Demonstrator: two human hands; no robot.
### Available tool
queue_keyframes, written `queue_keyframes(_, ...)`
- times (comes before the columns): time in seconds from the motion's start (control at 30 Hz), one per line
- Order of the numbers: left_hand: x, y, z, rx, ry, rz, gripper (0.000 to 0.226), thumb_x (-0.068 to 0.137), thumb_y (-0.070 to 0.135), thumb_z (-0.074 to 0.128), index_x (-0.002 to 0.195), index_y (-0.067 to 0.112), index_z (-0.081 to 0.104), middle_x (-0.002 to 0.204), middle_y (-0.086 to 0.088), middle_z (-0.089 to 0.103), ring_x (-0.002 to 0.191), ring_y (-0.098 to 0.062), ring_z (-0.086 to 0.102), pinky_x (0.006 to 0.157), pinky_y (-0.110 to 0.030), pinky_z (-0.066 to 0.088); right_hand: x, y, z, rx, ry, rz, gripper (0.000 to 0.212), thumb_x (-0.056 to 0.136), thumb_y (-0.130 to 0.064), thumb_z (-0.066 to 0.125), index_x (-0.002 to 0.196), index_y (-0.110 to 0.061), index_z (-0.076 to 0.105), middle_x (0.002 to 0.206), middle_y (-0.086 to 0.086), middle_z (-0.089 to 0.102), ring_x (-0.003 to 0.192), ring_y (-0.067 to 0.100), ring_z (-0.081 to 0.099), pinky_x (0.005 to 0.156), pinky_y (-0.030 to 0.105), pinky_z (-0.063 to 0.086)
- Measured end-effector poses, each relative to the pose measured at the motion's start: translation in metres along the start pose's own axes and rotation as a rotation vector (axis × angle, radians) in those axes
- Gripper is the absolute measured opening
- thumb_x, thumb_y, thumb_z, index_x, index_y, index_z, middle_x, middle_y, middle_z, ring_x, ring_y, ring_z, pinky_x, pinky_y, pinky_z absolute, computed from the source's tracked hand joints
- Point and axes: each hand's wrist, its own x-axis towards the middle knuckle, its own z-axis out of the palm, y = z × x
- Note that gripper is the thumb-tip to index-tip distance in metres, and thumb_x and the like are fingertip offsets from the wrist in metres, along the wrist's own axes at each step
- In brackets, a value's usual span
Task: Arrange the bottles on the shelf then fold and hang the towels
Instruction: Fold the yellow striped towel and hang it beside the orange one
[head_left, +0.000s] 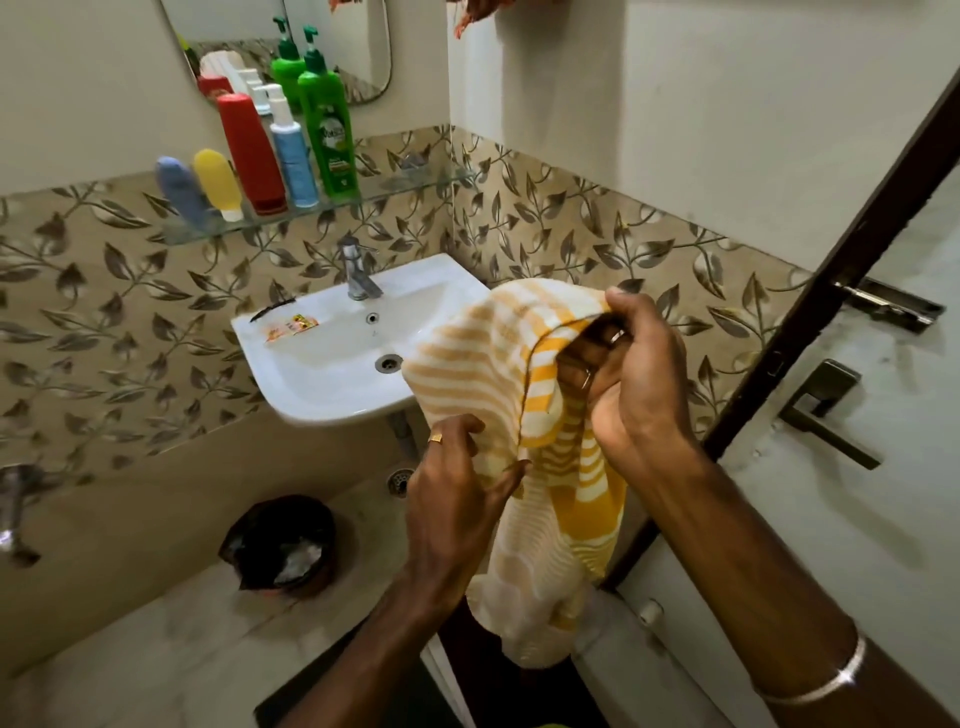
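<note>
Towel (511, 395), yellow-white striped, is hanging in front of me beside the sink (332, 374). My right hand (631, 384) is pinching its top edge, left hand (457, 499) is gripping lower down w/ curled fingers. Bottles (291, 135) are standing on the glass shelf (415, 184).

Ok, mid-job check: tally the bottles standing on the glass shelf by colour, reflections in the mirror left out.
Green pump bottle: 1
Red bottle: 1
Light blue spray bottle: 1
Yellow bottle: 1
Blue-grey bottle: 1
Total on the glass shelf: 5
</note>
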Motion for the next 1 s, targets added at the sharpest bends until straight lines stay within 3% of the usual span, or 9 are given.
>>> queue_keyframes(0.1, 0.002, -0.005, 0.000, 0.041, 0.034, 0.028, 0.036, 0.080, 0.035, 0.074, 0.106, 0.015, 0.058, 0.092, -0.002, 0.065, 0.072, -0.020, 0.063, 0.054, -0.030, 0.047, 0.001, 0.001, -0.001, 0.002, 0.010, 0.005, 0.021, 0.096, -0.021, 0.058, 0.110, -0.006, 0.063, 0.101, 0.019, 0.070, 0.081, 0.030, 0.075, 0.061, 0.040, 0.060)
queue_keyframes(0.2, 0.003, -0.012, -0.005, 0.032, 0.068, 0.054, 0.017, 0.083, 0.028, 0.061, 0.098, 0.020, 0.062, 0.087, 0.002, 0.067, 0.072, -0.021, 0.065, 0.056, -0.035, 0.050, 0.004, 0.001, -0.007, 0.000, 0.042, -0.012, 0.022, 0.096, -0.022, 0.060, 0.111, -0.007, 0.064, 0.101, 0.016, 0.072, 0.083, 0.029, 0.075, 0.067, 0.042, 0.061)
queue_keyframes(0.33, 0.011, -0.009, -0.027, -0.337, 0.155, -0.168, 0.006, 0.090, 0.031, 0.063, 0.095, 0.033, 0.064, 0.087, 0.014, 0.070, 0.079, -0.011, 0.068, 0.067, -0.045, 0.058, 0.008, 0.003, -0.025, -0.108, 0.084, -0.018, 0.019, 0.096, -0.024, 0.059, 0.104, -0.009, 0.067, 0.094, 0.013, 0.073, 0.078, 0.027, 0.075, 0.060, 0.036, 0.058)
queue_keyframes(0.4, 0.019, 0.002, -0.045, -0.490, 0.204, -0.229, 0.010, 0.093, 0.025, 0.065, 0.092, 0.035, 0.064, 0.089, 0.018, 0.069, 0.083, -0.007, 0.068, 0.072, -0.040, 0.060, 0.008, 0.007, -0.038, -0.198, 0.098, -0.001, 0.018, 0.095, -0.026, 0.059, 0.098, -0.011, 0.068, 0.083, 0.009, 0.074, 0.073, 0.026, 0.074, 0.057, 0.035, 0.057)
queue_keyframes(0.53, 0.042, 0.023, -0.081, -0.703, 0.257, -0.285, 0.011, 0.092, 0.018, 0.067, 0.090, 0.028, 0.068, 0.089, 0.005, 0.072, 0.087, -0.019, 0.070, 0.074, -0.035, 0.059, 0.010, 0.023, -0.074, -0.484, 0.157, 0.009, 0.022, 0.096, -0.030, 0.059, 0.092, -0.012, 0.072, 0.075, 0.006, 0.074, 0.071, 0.027, 0.072, 0.064, 0.040, 0.057)
queue_keyframes(0.67, 0.058, 0.035, -0.094, -0.763, 0.115, -0.348, 0.009, 0.091, 0.014, 0.069, 0.087, 0.021, 0.072, 0.081, 0.005, 0.073, 0.077, -0.011, 0.068, 0.068, -0.027, 0.057, 0.006, 0.047, -0.104, -0.797, 0.137, -0.008, 0.022, 0.096, -0.030, 0.060, 0.086, -0.017, 0.074, 0.081, 0.009, 0.077, 0.079, 0.030, 0.075, 0.068, 0.044, 0.063)
queue_keyframes(0.8, 0.061, 0.043, -0.094, -0.774, -0.034, -0.469, 0.010, 0.088, 0.015, 0.072, 0.081, 0.020, 0.076, 0.088, -0.006, 0.075, 0.089, -0.031, 0.072, 0.085, -0.050, 0.060, 0.008, 0.066, -0.123, -1.133, 0.061, -0.052, 0.034, 0.094, -0.026, 0.059, 0.064, -0.012, 0.066, 0.059, 0.009, 0.064, 0.056, 0.033, 0.061, 0.054, 0.043, 0.054)
queue_keyframes(0.87, 0.060, 0.045, -0.094, -0.799, -0.099, -0.507, 0.008, 0.085, 0.011, 0.073, 0.084, 0.017, 0.078, 0.091, -0.010, 0.076, 0.089, -0.036, 0.072, 0.085, -0.054, 0.060, 0.011, 0.070, -0.131, -1.224, 0.011, -0.006, 0.037, 0.094, -0.025, 0.058, 0.058, -0.017, 0.060, 0.050, 0.003, 0.055, 0.046, 0.023, 0.051, 0.048, 0.034, 0.046)
queue_keyframes(1.0, 0.056, 0.047, -0.096, -0.904, -0.283, -0.486, 0.023, 0.083, 0.004, 0.072, 0.101, 0.017, 0.079, 0.075, 0.002, 0.075, 0.071, -0.022, 0.066, 0.073, -0.038, 0.059, 0.018, 0.070, -0.133, -1.173, -0.026, 0.128, 0.030, 0.093, -0.023, 0.057, 0.066, -0.013, 0.064, 0.047, 0.001, 0.051, 0.038, 0.014, 0.042, 0.042, 0.023, 0.037)
